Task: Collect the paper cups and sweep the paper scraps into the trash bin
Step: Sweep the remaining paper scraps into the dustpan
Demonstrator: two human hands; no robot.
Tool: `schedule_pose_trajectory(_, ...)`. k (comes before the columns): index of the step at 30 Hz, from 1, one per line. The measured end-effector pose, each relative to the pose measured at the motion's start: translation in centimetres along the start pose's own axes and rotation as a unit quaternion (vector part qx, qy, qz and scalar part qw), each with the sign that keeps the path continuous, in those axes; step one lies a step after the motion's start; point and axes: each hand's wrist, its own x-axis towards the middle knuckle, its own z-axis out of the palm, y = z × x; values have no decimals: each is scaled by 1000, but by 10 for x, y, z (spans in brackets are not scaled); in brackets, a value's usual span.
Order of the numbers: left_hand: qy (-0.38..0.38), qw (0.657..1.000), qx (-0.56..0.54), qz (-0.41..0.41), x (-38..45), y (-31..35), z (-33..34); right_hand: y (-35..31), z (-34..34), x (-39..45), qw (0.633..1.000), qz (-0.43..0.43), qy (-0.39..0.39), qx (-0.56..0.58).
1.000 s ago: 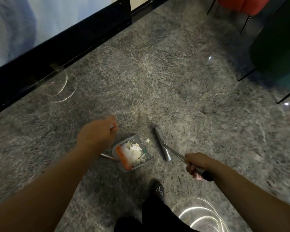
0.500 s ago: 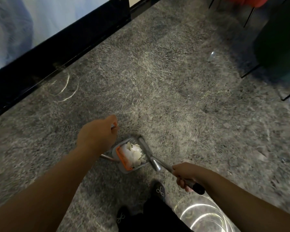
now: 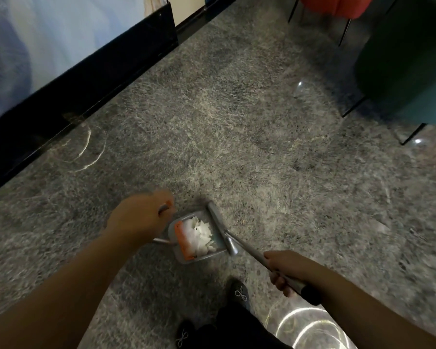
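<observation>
Sweeping step: the scraps are in the dustpan.
Your left hand (image 3: 139, 220) grips the dustpan (image 3: 199, 238) handle, your right hand (image 3: 285, 268) grips the broom (image 3: 222, 227) pole; paper scraps (image 3: 199, 235) sit inside. Next, lift it level toward the bin, unseen here.

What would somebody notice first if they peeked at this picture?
The white paper scraps heaped in the grey dustpan on the floor, low in the middle. The left hand holds its handle, and the right hand holds the broom, whose head lies across the pan's mouth.
</observation>
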Motion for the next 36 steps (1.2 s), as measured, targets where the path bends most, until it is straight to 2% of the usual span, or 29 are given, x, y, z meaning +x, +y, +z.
schedule_pose_trajectory(4, -18, 999, -4, 46, 19, 16, 0, 1, -14, 1, 999, -22, 26, 25)
schedule_pose_trajectory(9, -7, 995, 11, 100, 49, 44, 9, 6, -46, 8, 994, -19, 50, 94)
schedule_pose_trajectory(12, 3, 992, 27, 121, 66, 49, 12, 10, -61, 18, 993, -13, 67, 98)
schedule_pose_trajectory(17, 13, 993, 46, 107, 76, 42, 16, 20, -69, 40, 993, 2, 72, 88)
schedule_pose_trajectory(28, -17, 993, 60, 95, 80, 40, 16, 28, 5, 34, 994, 24, 9, 107)
schedule_pose_trajectory(33, -2, 991, 70, 118, 74, 36, 11, 25, 31, 13, 972, 42, 9, 230)
schedule_pose_trajectory(36, 8, 991, 64, 118, 65, 29, 8, 27, 40, 2, 965, 38, 13, 260)
